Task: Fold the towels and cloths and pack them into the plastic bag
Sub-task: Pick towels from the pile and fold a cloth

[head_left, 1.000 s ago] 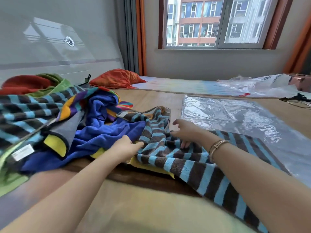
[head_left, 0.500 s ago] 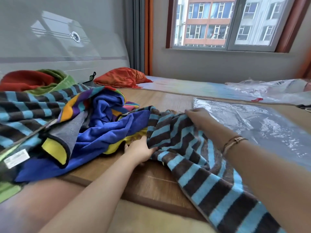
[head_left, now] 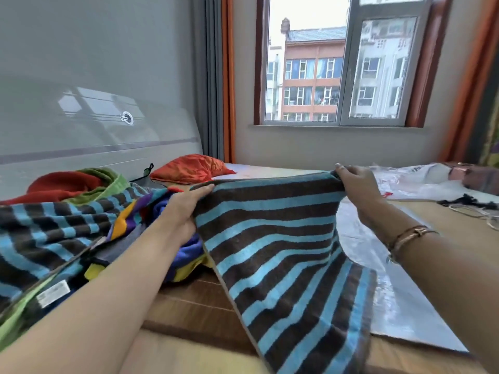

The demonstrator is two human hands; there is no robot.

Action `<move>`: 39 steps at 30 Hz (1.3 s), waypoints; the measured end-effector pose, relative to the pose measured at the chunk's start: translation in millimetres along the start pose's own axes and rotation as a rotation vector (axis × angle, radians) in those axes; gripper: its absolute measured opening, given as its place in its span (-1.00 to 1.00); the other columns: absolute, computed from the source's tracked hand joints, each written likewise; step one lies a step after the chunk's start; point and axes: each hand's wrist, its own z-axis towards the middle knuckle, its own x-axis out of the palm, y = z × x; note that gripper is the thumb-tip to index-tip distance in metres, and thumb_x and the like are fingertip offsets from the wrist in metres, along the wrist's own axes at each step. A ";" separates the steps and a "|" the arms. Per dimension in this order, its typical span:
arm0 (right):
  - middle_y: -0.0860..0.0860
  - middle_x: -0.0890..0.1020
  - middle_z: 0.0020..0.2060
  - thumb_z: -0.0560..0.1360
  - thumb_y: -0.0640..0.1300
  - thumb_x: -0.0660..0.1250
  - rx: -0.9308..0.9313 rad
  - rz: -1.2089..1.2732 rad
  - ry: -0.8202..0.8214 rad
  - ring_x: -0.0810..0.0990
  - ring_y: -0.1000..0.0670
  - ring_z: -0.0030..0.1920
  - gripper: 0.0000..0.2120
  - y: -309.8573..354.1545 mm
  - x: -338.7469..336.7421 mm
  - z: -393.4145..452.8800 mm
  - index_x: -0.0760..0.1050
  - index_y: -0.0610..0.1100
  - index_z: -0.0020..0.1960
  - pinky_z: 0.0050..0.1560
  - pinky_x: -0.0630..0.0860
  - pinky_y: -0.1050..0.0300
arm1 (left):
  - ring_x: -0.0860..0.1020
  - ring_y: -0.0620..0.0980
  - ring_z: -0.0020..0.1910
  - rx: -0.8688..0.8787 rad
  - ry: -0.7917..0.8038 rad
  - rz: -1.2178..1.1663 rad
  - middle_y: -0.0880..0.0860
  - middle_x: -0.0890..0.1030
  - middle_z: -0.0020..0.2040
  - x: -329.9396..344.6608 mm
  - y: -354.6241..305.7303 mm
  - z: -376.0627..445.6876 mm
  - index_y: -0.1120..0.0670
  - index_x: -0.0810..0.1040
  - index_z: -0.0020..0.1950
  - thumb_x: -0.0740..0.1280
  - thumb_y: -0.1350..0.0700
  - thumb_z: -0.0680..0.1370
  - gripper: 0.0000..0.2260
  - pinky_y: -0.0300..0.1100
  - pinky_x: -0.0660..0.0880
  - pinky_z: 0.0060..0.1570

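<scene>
Pinching the top edge of a brown-and-blue striped towel (head_left: 272,238), the left hand (head_left: 186,211) grips its left corner and the right hand (head_left: 356,190) its right corner, fingers curled over the cloth. It hangs spread across the middle of the frame, its lower end trailing toward the bottom edge. A clear plastic bag (head_left: 378,287) lies flat at right; a pile of towels (head_left: 54,233) sits at left.

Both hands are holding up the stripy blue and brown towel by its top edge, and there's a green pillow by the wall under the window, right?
Not quite. The pillow is orange, not green, as the head view shows. The rest is right: the left hand and right hand hold the stripy blue and brown towel up by its top edge.
</scene>
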 end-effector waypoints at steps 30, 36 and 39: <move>-0.15 0.64 -0.09 0.51 -0.28 0.11 -0.080 -0.940 0.276 0.66 -0.17 -0.14 -0.79 51.9 40.6 -12.3 0.52 -0.18 -0.04 -0.06 0.63 -0.06 | 0.63 0.08 -0.45 0.236 -0.261 1.181 0.12 0.62 -0.45 -61.4 -69.3 -8.2 0.16 0.53 -0.20 0.25 0.12 0.61 -0.78 -0.14 0.58 -0.33; -0.11 0.54 0.07 0.52 -0.39 -0.03 -0.189 0.101 0.065 0.64 -0.16 -0.02 -0.57 74.1 44.6 29.1 0.42 0.01 0.17 -0.09 0.65 -0.09 | 0.65 -0.05 -0.16 0.722 -0.221 0.426 0.04 0.69 -0.15 -32.7 -109.5 16.1 0.07 0.63 0.01 0.29 0.23 0.56 -0.86 -0.26 0.57 -0.13; -0.09 0.52 0.04 0.48 -0.45 -0.02 -0.252 0.121 0.083 0.58 -0.15 0.05 -0.53 53.5 36.8 13.0 0.45 -0.02 0.14 0.03 0.62 -0.11 | 0.64 0.04 -0.04 0.710 -0.173 0.389 0.06 0.68 -0.06 -43.7 -95.2 -1.2 0.03 0.63 -0.05 0.31 0.31 0.53 -0.79 -0.15 0.58 0.00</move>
